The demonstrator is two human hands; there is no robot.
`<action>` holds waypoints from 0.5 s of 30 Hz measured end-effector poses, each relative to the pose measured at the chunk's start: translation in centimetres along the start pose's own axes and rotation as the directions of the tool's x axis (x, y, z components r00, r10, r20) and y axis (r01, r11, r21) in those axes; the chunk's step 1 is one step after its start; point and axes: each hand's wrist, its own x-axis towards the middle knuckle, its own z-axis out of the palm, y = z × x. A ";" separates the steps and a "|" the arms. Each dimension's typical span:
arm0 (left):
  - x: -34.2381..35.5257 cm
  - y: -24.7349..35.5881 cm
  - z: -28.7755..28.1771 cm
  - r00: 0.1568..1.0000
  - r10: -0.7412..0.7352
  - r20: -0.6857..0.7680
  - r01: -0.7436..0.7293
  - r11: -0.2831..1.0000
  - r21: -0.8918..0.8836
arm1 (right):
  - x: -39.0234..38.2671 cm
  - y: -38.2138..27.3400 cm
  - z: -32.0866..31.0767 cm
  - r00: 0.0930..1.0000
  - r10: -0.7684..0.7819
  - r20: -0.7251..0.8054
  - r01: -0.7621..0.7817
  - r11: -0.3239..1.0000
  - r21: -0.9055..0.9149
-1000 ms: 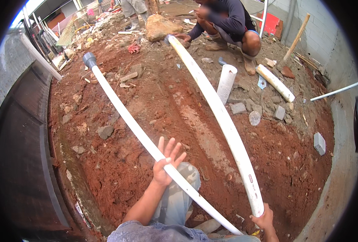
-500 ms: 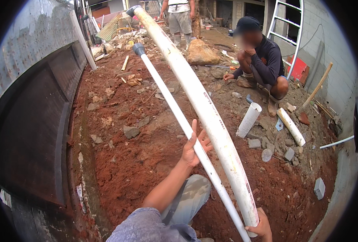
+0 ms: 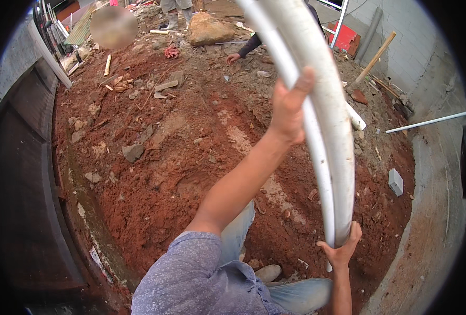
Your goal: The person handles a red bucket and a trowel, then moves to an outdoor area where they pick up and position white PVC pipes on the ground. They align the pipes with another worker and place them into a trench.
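Observation:
Two long white plastic pipes lie side by side, lifted off the ground and slanting up away from me past the top edge. The thinner pipe point(image 3: 321, 163) runs along the left of the thicker pipe point(image 3: 341, 152). My left hand point(image 3: 289, 110) wraps them partway up, its thumb across the thin one; its other fingers are largely hidden behind. Lower down, my right hand point(image 3: 343, 248) grips the thick pipe's near end, thumb beside the thin pipe, whose tip sticks out below. The upper ends of both pipes are out of view.
Red soil point(image 3: 191, 168) with stones spreads ahead. A co-worker's dark-sleeved arm point(image 3: 249, 46) shows behind the pipes; another person's legs point(image 3: 178, 10) stand near a boulder point(image 3: 210, 29). A grey block point(image 3: 395, 181) and thin pipe point(image 3: 427, 122) lie right, beside the wall point(image 3: 442, 173). Dark metal panels point(image 3: 23, 184) line the left.
Both pipes have been raised and brought together. My left hand, open against the thin pipe before, now holds the pair higher up. My right hand has moved up slightly; the view has shifted.

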 end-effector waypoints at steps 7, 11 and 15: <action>4.5 -15.6 13.6 0.997 -0.080 -0.015 0.079 0.993 -0.093 | -1.0 1.9 -6.2 0.832 0.513 -0.210 -0.518 0.855 0.037; 3.7 -22.2 15.1 0.948 -0.310 0.073 0.318 0.935 -0.155 | -6.6 4.5 -6.4 0.685 0.703 -0.193 -0.691 0.710 0.135; -1.2 -33.4 14.0 0.840 -0.542 0.007 0.524 0.809 -0.266 | -9.6 3.3 -6.9 0.587 0.769 -0.251 -0.797 0.603 -0.016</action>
